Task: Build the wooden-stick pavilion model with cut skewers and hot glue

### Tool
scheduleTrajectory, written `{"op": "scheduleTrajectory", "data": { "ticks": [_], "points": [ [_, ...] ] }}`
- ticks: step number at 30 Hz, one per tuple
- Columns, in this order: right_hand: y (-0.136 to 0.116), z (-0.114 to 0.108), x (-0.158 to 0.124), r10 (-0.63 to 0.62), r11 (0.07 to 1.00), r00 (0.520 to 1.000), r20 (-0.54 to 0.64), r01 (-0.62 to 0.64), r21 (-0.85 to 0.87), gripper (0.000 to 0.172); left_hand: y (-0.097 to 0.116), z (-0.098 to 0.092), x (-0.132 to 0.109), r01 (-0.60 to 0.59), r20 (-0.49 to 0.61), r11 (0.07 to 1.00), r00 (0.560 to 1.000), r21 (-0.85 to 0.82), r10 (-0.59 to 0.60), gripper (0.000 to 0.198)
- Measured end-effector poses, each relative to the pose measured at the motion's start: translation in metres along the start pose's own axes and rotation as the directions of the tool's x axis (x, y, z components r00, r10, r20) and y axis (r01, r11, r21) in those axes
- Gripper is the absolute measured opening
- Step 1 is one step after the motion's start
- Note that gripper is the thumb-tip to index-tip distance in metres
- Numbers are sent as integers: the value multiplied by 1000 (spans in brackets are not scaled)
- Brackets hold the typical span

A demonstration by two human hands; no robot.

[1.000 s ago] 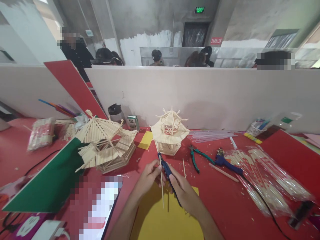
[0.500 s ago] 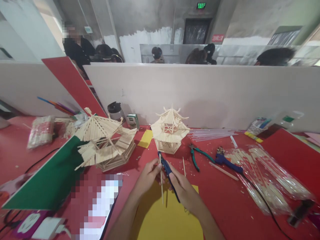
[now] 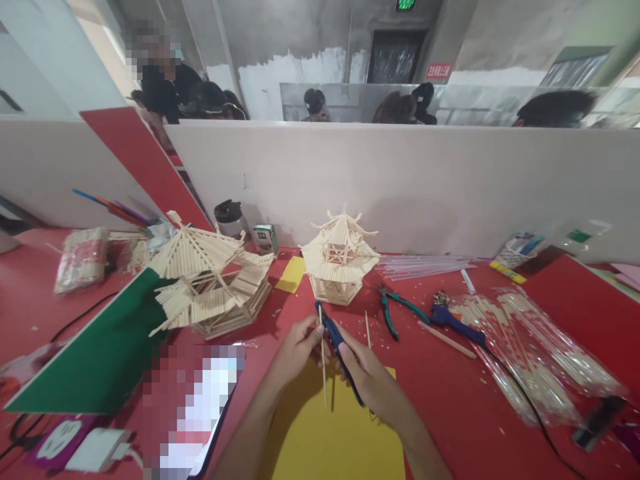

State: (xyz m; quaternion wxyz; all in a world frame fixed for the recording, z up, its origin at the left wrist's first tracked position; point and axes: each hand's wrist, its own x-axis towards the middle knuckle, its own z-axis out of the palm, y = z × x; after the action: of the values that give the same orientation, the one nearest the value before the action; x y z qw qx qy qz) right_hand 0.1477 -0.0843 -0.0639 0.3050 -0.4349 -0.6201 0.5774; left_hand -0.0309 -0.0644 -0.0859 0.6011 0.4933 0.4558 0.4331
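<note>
My left hand [image 3: 296,351] pinches a thin wooden stick [image 3: 323,373] that points down over a yellow sheet [image 3: 334,443]. My right hand [image 3: 369,382] is wrapped round blue-handled cutters [image 3: 336,341], whose tip meets the stick near its top. Just beyond both hands stands a small pavilion model [image 3: 339,258] made of sticks. A bigger stick model [image 3: 210,283] sits to the left, partly on a green board [image 3: 97,357].
Green pliers [image 3: 393,309], a blue glue gun [image 3: 453,321] with its cable, and clear bags of sticks [image 3: 535,357] lie on the red table at right. A phone [image 3: 193,407] lies at lower left. A white partition [image 3: 410,187] runs behind, with people beyond it.
The view has tilted down slightly, so everything sits a little higher in the picture. Both hands keep the same hold on the stick and the cutters.
</note>
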Motion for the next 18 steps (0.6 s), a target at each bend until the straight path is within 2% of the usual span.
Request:
{"op": "scheduleTrajectory", "data": {
  "ticks": [13,18],
  "points": [
    [7,5,2,-31,998,999,-34,29,-50,56,-2,0,1,-10,-9,999,1000,31,10,33],
    [14,10,5,24,999,997,-74,-27,-37,56,-3,0,3,-49,-38,994,998,95,53,33]
  ]
}}
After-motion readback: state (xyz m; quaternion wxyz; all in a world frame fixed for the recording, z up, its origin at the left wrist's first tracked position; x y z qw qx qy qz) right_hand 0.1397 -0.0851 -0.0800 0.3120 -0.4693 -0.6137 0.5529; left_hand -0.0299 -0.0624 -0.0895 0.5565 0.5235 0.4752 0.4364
